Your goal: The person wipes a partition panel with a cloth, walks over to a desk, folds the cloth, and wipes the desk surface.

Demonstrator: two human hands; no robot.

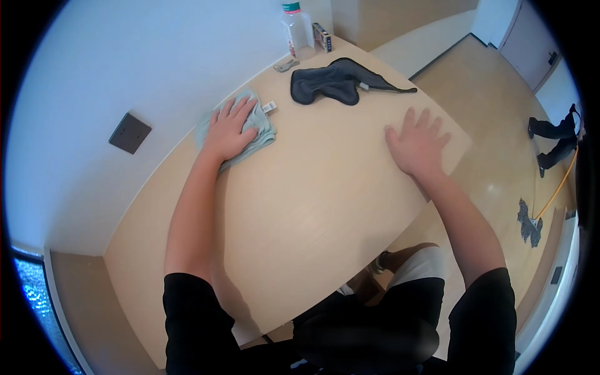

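Pale blue-green cloth (265, 133) lies beside the wall (181, 62) under the spread left hand (230, 132), stretching roughly near to far, while the open right hand (417, 145) rests well apart, near the right edge of the desk (300, 206).

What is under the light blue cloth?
The light blue cloth lies on the table, with the left hand spread on top. The surface beneath is covered, so anything there cannot be seen; a white tag sticks out at the cloth's edge.
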